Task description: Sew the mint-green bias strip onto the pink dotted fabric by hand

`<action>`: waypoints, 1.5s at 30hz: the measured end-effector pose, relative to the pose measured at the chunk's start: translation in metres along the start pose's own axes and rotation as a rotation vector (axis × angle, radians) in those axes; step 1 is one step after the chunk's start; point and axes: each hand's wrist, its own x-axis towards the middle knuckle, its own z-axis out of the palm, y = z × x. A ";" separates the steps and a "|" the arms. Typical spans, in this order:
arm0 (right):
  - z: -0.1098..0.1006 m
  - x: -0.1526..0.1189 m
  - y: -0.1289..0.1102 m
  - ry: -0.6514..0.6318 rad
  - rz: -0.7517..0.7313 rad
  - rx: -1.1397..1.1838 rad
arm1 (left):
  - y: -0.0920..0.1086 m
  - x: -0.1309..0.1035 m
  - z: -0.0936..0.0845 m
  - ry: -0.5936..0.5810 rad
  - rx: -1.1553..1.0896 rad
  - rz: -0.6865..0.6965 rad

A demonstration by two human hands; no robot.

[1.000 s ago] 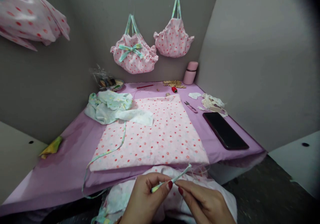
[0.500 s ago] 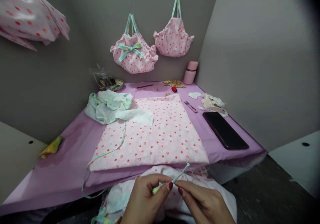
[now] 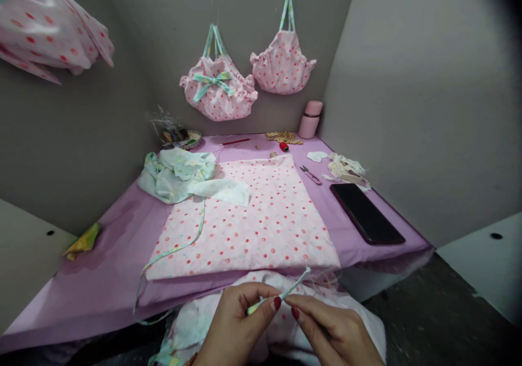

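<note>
Low in the head view, my left hand pinches a thin green-and-yellow fabric cord between thumb and forefinger. The cord's knotted end points up and to the right. Beside it, my right hand has its thumb and forefinger pressed together near the cord; whatever is between those fingertips is too small to make out. White and pink fabric lies beneath both hands. Past them, a pink dotted cloth is spread on the purple-covered table.
Crumpled green fabric overlaps the dotted cloth. On the right are a black phone, small snips and lace scraps. A red thread spool and pink bottle stand farther back. Dotted pieces hang above.
</note>
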 end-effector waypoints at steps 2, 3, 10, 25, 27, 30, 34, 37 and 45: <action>0.000 0.000 0.000 -0.001 -0.001 0.014 | 0.000 0.000 0.000 0.006 0.010 0.008; 0.001 0.000 0.000 -0.003 -0.002 0.020 | 0.000 0.000 0.000 0.008 0.020 0.016; 0.001 0.000 0.004 -0.014 0.013 0.004 | 0.001 -0.003 -0.003 -0.026 0.220 0.148; 0.010 -0.007 0.015 -0.034 0.020 -0.167 | 0.002 -0.005 -0.004 -0.017 0.525 0.343; 0.010 -0.006 0.014 -0.029 0.017 -0.162 | 0.002 -0.004 -0.004 -0.003 0.520 0.324; 0.009 -0.006 0.013 -0.021 0.004 -0.147 | 0.002 -0.004 -0.003 0.026 0.544 0.326; 0.010 -0.007 0.016 -0.021 0.009 -0.149 | 0.002 -0.005 -0.002 0.056 0.628 0.364; 0.012 -0.007 0.017 -0.015 0.023 -0.124 | 0.003 -0.006 -0.002 0.030 0.651 0.373; 0.008 -0.003 0.008 -0.028 0.109 0.002 | 0.007 -0.006 0.003 -0.035 0.484 0.280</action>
